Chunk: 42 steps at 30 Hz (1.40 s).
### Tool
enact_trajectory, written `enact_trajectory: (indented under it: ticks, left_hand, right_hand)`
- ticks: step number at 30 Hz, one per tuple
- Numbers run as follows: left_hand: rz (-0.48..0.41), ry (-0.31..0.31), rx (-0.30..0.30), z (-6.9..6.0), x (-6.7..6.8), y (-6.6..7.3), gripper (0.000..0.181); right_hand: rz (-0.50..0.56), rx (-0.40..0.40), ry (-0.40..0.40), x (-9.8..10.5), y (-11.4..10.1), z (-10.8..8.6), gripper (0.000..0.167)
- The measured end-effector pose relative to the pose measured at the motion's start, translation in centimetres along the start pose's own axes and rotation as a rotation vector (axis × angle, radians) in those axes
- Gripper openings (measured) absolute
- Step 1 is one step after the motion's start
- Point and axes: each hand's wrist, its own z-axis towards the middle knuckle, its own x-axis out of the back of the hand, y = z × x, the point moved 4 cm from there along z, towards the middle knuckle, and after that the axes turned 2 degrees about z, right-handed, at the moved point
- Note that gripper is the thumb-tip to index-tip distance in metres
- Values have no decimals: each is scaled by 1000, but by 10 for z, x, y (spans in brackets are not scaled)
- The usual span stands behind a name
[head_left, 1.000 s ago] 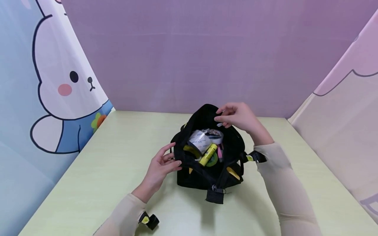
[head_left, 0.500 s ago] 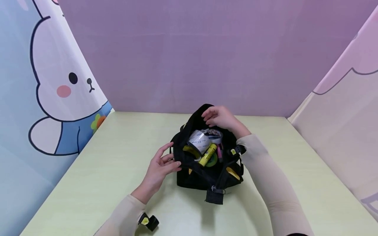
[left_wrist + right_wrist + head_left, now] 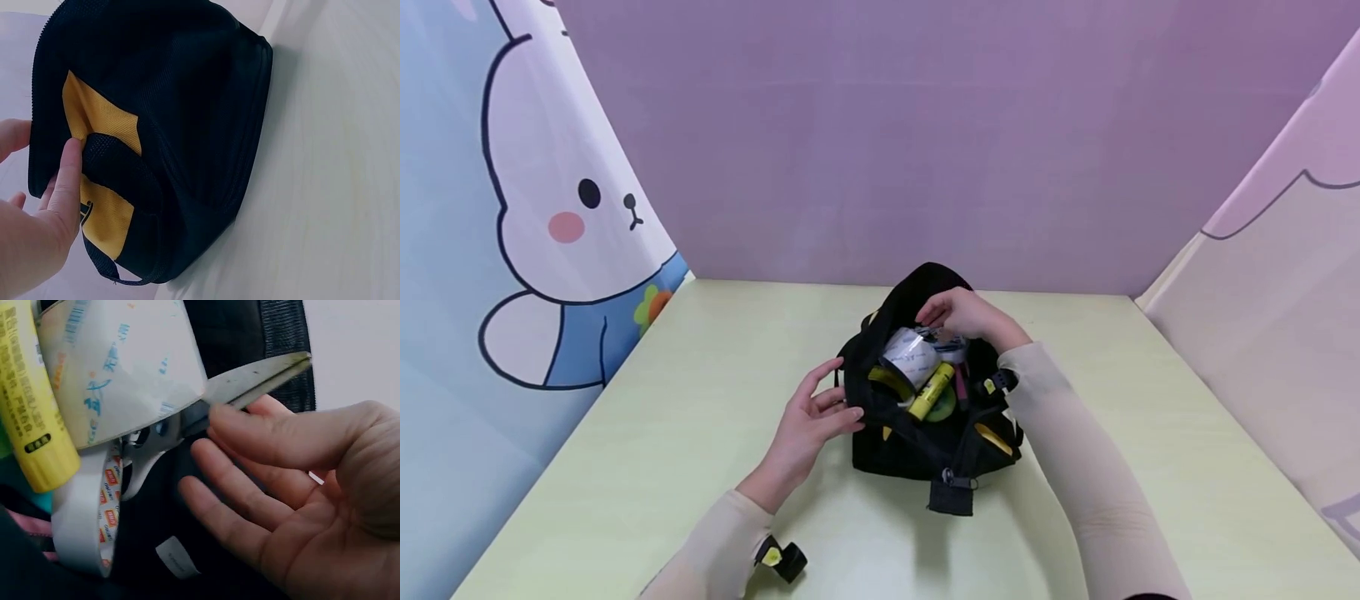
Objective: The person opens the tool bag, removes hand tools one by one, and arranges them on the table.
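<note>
A black bag [image 3: 887, 454] with yellow panels stands unzipped on the table, its mouth spread. My left hand [image 3: 808, 425] grips the left rim, thumb on the outer side in the left wrist view. Inside the mouth, my right hand [image 3: 966, 317] pinches the metal blade of scissors [image 3: 256, 378] between thumb and forefinger. The scissors' handles are partly hidden under a wide roll of clear tape [image 3: 125, 369]. Beside that roll lie a yellow glue stick [image 3: 40, 412] and a narrower white tape roll [image 3: 78, 512].
A pink item [image 3: 961, 387] and a green round item [image 3: 942, 404] lie deeper in the bag. A zipper flap [image 3: 951, 497] hangs at its front. The pale table [image 3: 737, 350] meets a purple backdrop behind, with printed cloth at both sides.
My right hand has moved left and down into the bag's mouth, reaching the scissors. A small white piece seen near its fingertips earlier no longer shows there. My left hand stays on the rim.
</note>
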Motion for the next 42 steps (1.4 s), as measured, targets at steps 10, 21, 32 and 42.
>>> enact_trajectory:
  ticks: [10, 21, 32, 42]
  left_hand:
    - [-9, 6, 11, 1, -1, -1, 74]
    - [-15, 28, 21, 11, -8, -3, 77]
    - [-18, 47, 12, 16, -13, -4, 78]
    - [-20, 51, 3, 16, -13, -4, 81]
  right_hand:
    - [-76, 61, 28, -5, 5, 2, 8]
    - [-107, 142, 100, 6, 6, 9, 4]
    - [-89, 164, 140, 14, 8, 13, 4]
    - [29, 128, 124, 11, 14, 15, 3]
